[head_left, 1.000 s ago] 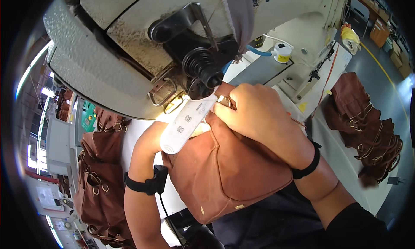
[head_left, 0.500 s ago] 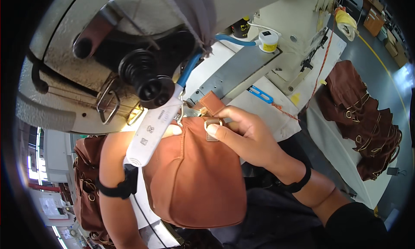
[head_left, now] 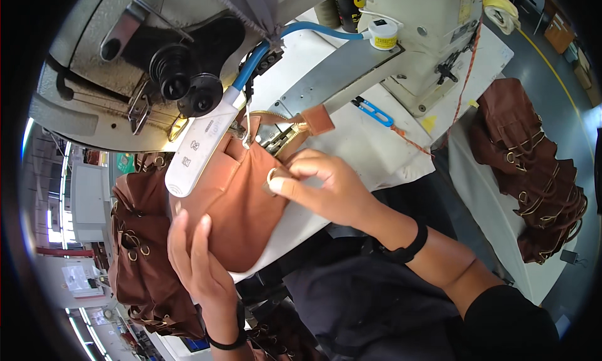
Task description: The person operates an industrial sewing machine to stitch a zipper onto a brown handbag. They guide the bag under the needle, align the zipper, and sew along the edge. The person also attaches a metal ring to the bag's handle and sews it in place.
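Observation:
A brown leather bag (head_left: 226, 198) lies on the sewing machine's bed, its upper end near the needle area. My right hand (head_left: 326, 188) pinches the bag's edge at a brass ring (head_left: 271, 175), with the thumb over the ring. My left hand (head_left: 204, 261) rests on the bag's lower left side, fingers stretched out and apart, holding nothing. Beyond my right hand, a brass zipper (head_left: 288, 138) curves along the bag's opening and ends in a brown leather tab (head_left: 318, 120). The white lamp head (head_left: 195, 149) partly hides the stitching area.
The sewing machine's head (head_left: 94, 79) hangs over the upper left. Blue thread snips (head_left: 375, 113) lie on the white table, tied to an orange cord (head_left: 461, 104). A white round lamp base (head_left: 382, 34) sits beyond. Brown bags are piled at left (head_left: 141, 254) and right (head_left: 527, 167).
The bag has turned and shifted left, uncovering the zipper. My left hand has come out from under the lamp to the bag's lower side. My right hand has moved left, keeping the ring.

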`<state>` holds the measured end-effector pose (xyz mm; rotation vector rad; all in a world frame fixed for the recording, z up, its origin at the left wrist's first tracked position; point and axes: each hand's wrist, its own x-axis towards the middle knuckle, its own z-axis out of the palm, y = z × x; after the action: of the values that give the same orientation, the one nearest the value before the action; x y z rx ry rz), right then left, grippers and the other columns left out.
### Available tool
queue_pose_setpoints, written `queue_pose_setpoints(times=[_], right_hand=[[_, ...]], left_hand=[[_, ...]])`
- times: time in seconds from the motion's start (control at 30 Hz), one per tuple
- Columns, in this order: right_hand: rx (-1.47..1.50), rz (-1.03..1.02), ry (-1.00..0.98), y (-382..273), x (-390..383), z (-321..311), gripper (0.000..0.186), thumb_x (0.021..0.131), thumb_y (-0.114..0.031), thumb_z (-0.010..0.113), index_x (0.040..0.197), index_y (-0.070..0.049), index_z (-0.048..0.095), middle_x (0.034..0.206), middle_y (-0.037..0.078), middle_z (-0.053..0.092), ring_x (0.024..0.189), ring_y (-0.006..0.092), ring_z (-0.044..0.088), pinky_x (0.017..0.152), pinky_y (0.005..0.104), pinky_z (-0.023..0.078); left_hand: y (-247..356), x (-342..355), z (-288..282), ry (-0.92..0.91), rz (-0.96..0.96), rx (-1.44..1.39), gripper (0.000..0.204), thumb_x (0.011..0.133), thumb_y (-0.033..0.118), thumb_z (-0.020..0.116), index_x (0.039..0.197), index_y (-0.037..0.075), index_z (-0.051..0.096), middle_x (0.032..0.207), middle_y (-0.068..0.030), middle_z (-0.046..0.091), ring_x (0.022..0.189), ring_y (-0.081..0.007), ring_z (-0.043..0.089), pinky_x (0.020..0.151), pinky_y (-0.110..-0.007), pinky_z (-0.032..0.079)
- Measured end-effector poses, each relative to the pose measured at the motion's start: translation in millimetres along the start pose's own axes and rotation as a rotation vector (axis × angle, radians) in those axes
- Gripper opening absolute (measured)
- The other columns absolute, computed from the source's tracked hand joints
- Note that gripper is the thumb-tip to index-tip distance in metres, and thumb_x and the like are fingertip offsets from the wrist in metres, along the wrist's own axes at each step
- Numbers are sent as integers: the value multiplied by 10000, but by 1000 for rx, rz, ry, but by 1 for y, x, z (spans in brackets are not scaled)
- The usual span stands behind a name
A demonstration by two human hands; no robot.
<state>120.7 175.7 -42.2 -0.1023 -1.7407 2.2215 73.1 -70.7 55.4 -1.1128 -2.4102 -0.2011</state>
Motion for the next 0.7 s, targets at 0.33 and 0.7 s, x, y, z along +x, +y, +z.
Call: queue_pose_setpoints(times=[0.33,0.7], right_hand=[[-318,-319,167,-10,-10,15,239,989,-155,736,809,1,706,765,62,577,751,154,544,679,317,443],[-324,-161,151,-49,14,10,638,1109,-432,497,653,-5,626,504,111,558,467,297,579,508,412,441]], left_hand=[[45,42,64,-18,175,206,655,955,388,728,1486,39,568,1521,-138,584,1453,-322,504,1246,-557,279],[44,45,80,99,75,-111,561,928,143,744,1467,78,605,1440,-100,659,1342,-298,590,1189,-515,339]])
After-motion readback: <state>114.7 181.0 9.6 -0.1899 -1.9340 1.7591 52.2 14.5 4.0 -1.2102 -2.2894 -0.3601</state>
